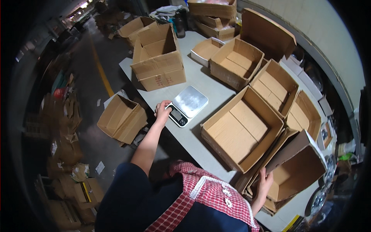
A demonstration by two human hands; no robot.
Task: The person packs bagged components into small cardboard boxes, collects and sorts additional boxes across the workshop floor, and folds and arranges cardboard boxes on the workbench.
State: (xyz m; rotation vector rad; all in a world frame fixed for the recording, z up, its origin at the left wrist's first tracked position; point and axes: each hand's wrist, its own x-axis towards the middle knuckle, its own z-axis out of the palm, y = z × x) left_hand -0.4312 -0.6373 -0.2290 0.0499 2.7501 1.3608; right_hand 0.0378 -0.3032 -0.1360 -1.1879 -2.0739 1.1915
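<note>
Currently, left hand is at the left corner of a digital scale, thumb on its dark panel w/ fingers bent by the edge; pinching or merely resting, can't tell. Right hand, fingers partly extended, is against the left edge of a deep open box (lower fingers hidden, so firmness of grip can't be told either). Scale, w/ silver plate, lies flat on grey table nr. the left edge, btwn tall carton on the far side & large shallow box to the right. Far end of table: stacked boxes & dark bottle. Left, on the floor: small carton; farther left, yellow line. Near side: wearer's red-checked apron over dark clothing.
</note>
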